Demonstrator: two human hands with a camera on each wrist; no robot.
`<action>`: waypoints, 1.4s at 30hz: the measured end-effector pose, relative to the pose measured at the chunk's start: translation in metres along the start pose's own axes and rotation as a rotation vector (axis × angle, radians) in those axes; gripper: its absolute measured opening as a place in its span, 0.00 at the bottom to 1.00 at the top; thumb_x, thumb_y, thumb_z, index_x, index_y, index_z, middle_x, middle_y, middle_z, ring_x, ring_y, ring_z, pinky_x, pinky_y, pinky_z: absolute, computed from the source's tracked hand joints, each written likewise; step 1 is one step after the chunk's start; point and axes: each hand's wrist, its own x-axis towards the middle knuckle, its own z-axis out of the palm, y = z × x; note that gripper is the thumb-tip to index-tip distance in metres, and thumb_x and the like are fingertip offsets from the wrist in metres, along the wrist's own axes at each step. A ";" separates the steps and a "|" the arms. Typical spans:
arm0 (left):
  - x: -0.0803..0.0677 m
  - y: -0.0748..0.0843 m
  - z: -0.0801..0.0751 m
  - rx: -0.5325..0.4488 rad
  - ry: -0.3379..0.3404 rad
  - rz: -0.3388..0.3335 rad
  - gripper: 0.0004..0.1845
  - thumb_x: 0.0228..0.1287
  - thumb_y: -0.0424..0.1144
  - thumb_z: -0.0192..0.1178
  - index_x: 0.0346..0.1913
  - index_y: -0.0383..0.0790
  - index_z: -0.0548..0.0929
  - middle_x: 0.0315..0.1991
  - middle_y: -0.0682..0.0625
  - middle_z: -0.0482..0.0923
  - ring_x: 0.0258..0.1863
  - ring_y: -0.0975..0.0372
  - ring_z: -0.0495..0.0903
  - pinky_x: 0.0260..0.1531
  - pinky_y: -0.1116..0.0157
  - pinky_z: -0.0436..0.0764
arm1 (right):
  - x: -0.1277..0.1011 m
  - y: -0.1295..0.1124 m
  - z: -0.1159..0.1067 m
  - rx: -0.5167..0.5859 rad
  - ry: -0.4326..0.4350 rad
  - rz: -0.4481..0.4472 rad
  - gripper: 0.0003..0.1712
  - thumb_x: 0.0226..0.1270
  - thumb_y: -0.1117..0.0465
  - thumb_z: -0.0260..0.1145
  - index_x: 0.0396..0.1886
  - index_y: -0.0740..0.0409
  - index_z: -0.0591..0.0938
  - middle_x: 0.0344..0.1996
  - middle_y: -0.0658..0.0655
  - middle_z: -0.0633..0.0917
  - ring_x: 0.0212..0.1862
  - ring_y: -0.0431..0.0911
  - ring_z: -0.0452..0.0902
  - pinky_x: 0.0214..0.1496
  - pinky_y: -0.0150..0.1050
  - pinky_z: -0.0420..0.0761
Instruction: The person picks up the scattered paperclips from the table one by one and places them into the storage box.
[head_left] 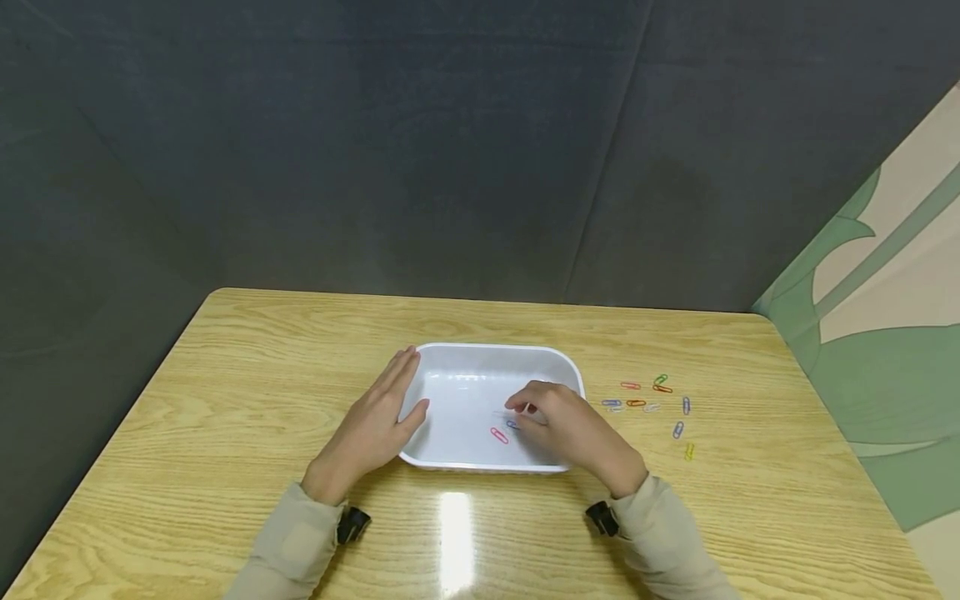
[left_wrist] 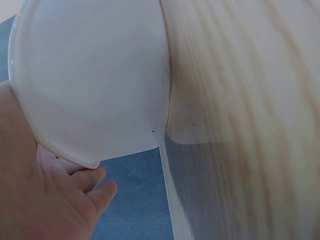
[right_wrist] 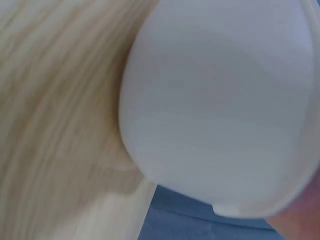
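Right hand [head_left: 573, 429] fingers curled, pinching a paper clip [head_left: 529, 408] over the right half of the white tray [head_left: 487, 350]. Red clip [head_left: 498, 435] and blue clip [head_left: 512, 425] lie on the tray floor. Left hand [head_left: 375, 421] flat, fingers straight, against the tray's left rim. Loose clips [head_left: 652, 404] near the table's [head_left: 225, 400] right edge.

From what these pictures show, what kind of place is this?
Probably a small staged work corner, not a lived-in room: a light wood-grain table stands against dark grey fabric panels. On it are only a white rectangular plastic tray and scattered coloured paper clips, with a green leaf-pattern wall beside.
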 end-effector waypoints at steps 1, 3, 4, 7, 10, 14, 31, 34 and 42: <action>0.000 0.000 0.000 0.002 0.001 0.001 0.36 0.76 0.48 0.49 0.78 0.34 0.52 0.80 0.42 0.48 0.80 0.50 0.48 0.77 0.50 0.55 | -0.001 0.000 -0.002 0.001 0.006 0.008 0.08 0.63 0.67 0.68 0.42 0.60 0.88 0.38 0.52 0.89 0.41 0.43 0.83 0.47 0.40 0.84; 0.000 -0.001 0.000 0.006 0.001 0.000 0.36 0.76 0.48 0.49 0.78 0.34 0.52 0.80 0.42 0.47 0.80 0.49 0.48 0.77 0.50 0.55 | -0.004 0.001 -0.006 0.001 0.021 0.019 0.09 0.63 0.67 0.68 0.43 0.59 0.87 0.38 0.52 0.89 0.41 0.43 0.83 0.47 0.41 0.85; 0.000 -0.001 0.000 0.006 0.001 0.001 0.37 0.76 0.48 0.49 0.78 0.34 0.52 0.80 0.42 0.47 0.80 0.49 0.48 0.77 0.50 0.55 | -0.005 0.001 -0.008 0.000 0.028 0.025 0.10 0.62 0.68 0.69 0.44 0.59 0.87 0.38 0.52 0.88 0.42 0.43 0.83 0.46 0.40 0.85; 0.000 -0.002 0.000 0.008 0.000 0.001 0.37 0.76 0.48 0.49 0.78 0.34 0.51 0.80 0.42 0.47 0.80 0.50 0.48 0.77 0.50 0.55 | -0.009 0.001 -0.013 0.002 0.046 0.042 0.12 0.62 0.67 0.70 0.45 0.59 0.87 0.39 0.53 0.88 0.42 0.44 0.83 0.45 0.40 0.84; 0.000 -0.002 0.000 0.007 0.000 0.003 0.37 0.76 0.48 0.49 0.78 0.34 0.51 0.80 0.42 0.47 0.80 0.51 0.47 0.77 0.50 0.55 | -0.013 0.002 -0.018 0.012 0.061 0.043 0.12 0.62 0.67 0.70 0.46 0.60 0.87 0.40 0.54 0.88 0.42 0.44 0.83 0.45 0.41 0.85; 0.000 -0.002 0.000 0.006 -0.003 0.003 0.36 0.76 0.49 0.48 0.78 0.35 0.51 0.81 0.43 0.47 0.81 0.52 0.46 0.78 0.50 0.54 | -0.018 0.006 -0.024 0.031 0.080 0.055 0.12 0.63 0.68 0.70 0.47 0.61 0.86 0.42 0.55 0.88 0.42 0.45 0.83 0.43 0.43 0.85; 0.001 -0.001 0.000 0.011 0.003 0.005 0.36 0.76 0.48 0.48 0.78 0.34 0.52 0.80 0.42 0.47 0.80 0.50 0.47 0.77 0.50 0.55 | -0.042 0.024 -0.043 0.003 0.137 0.084 0.11 0.63 0.68 0.70 0.46 0.61 0.86 0.41 0.55 0.88 0.42 0.46 0.82 0.38 0.38 0.83; 0.000 -0.001 0.000 0.010 -0.002 0.004 0.36 0.76 0.48 0.48 0.78 0.34 0.51 0.80 0.42 0.47 0.80 0.51 0.47 0.78 0.50 0.54 | -0.047 0.026 -0.046 0.001 0.129 0.109 0.11 0.63 0.68 0.69 0.46 0.60 0.86 0.42 0.54 0.87 0.43 0.47 0.82 0.41 0.42 0.84; 0.000 0.000 0.001 0.008 -0.004 0.004 0.37 0.76 0.48 0.48 0.79 0.35 0.51 0.81 0.42 0.47 0.80 0.51 0.46 0.77 0.50 0.55 | -0.062 0.033 -0.051 -0.026 0.166 0.118 0.12 0.61 0.66 0.72 0.45 0.57 0.87 0.41 0.51 0.88 0.43 0.48 0.83 0.39 0.42 0.83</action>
